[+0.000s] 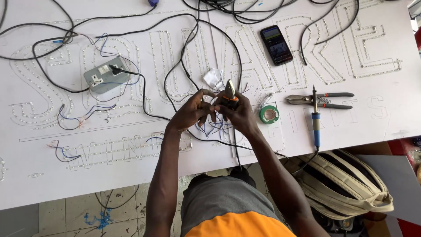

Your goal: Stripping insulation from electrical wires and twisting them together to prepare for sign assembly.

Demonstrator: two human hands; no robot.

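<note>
1. Thin wires (215,127), blue and pale, bunch up between the two hands just above the white sign board (131,175), about the middle of its near edge. They look light and limp, and I judge they kink easily, so each wants pinching close to its bare end instead of far back.
2. The left hand (193,109) is curled narrow, fingertips pinched on what seems to be a wire end; the exact strand is too small to tell.
3. The right hand (239,115) is wrapped around orange-handled pliers (229,93), nose pointing up and away. The tool looks stiff and grippy at the handles; the metal nose could nick thin insulation if squeezed hard, I reckon.
4. Just right of the hands lies a green tape roll (269,114), then a blue-handled soldering iron (315,118) and grey-handled snips (322,100).
5. Farther off sit a dark phone (276,44), a grey socket box (105,75) to the left, and black cables (175,70) looping over the board.
</note>
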